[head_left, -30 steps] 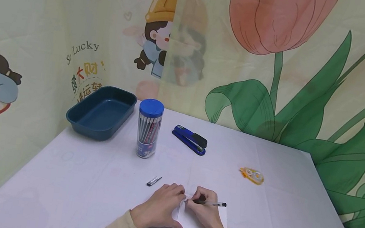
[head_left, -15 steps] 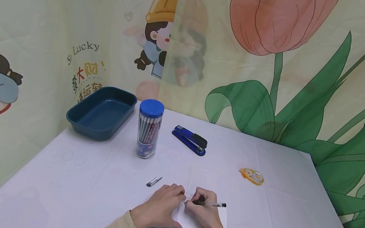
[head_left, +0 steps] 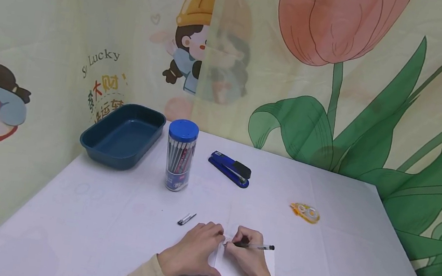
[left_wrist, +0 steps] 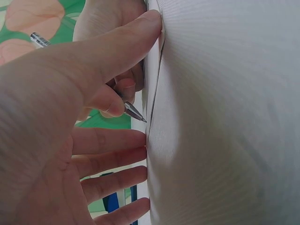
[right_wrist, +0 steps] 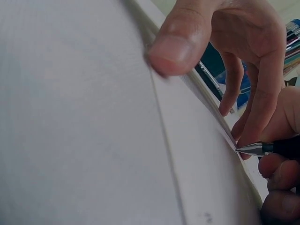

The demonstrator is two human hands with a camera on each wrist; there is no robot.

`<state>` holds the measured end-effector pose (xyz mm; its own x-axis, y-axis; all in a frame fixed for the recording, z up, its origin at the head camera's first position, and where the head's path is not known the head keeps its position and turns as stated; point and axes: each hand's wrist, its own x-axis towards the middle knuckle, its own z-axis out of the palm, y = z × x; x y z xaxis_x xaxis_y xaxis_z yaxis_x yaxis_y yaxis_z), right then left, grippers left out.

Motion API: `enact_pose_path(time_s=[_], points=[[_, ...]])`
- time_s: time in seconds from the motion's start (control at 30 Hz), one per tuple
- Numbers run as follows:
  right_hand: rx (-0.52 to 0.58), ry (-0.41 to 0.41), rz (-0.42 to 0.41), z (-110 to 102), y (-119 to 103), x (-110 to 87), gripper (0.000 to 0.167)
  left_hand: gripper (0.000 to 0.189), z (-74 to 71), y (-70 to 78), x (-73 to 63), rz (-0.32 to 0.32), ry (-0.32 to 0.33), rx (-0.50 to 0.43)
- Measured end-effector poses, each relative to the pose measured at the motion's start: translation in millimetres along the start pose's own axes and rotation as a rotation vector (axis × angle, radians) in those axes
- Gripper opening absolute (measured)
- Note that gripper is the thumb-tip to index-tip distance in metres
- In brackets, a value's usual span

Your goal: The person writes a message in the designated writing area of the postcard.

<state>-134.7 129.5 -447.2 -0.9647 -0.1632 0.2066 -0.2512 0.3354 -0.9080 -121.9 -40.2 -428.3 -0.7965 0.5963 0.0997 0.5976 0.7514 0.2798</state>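
A sheet of white paper [head_left: 232,272] lies on the table between both hands, with a small dark mark near its lower edge. My right hand [head_left: 250,256] pinches a clear-barrelled black pen [head_left: 261,246]; in the left wrist view the metal tip of the pen [left_wrist: 135,112] meets the paper's upper left area. My left hand [head_left: 195,252] rests along the paper's left edge, thumb and fingers spread, fingertips pressing down. In the right wrist view the left thumb [right_wrist: 176,49] sits on the near edge of the sheet. A pen cap [head_left: 186,219] lies just beyond my left hand.
A clear tub of pencils [head_left: 179,158] with a blue lid stands further back, beside a dark teal basin [head_left: 118,161]. A blue stapler [head_left: 229,169] lies at the back middle, and an orange correction tape [head_left: 305,212] to the right. Printed cloth hangs behind the table.
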Motion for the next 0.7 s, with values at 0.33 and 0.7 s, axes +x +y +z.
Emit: enact_pose_path(time_s=[0.33,0.7], points=[[-0.015,0.037,0.034,-0.3,10.0,1.7,0.024,0.077,0.1,0.9,-0.9,-0.006,0.001,-0.005],[-0.001,0.026,0.0,-1.4,20.0,4.0,0.026,0.077,0.7,0.4,-1.1,-0.005,0.007,-0.002]])
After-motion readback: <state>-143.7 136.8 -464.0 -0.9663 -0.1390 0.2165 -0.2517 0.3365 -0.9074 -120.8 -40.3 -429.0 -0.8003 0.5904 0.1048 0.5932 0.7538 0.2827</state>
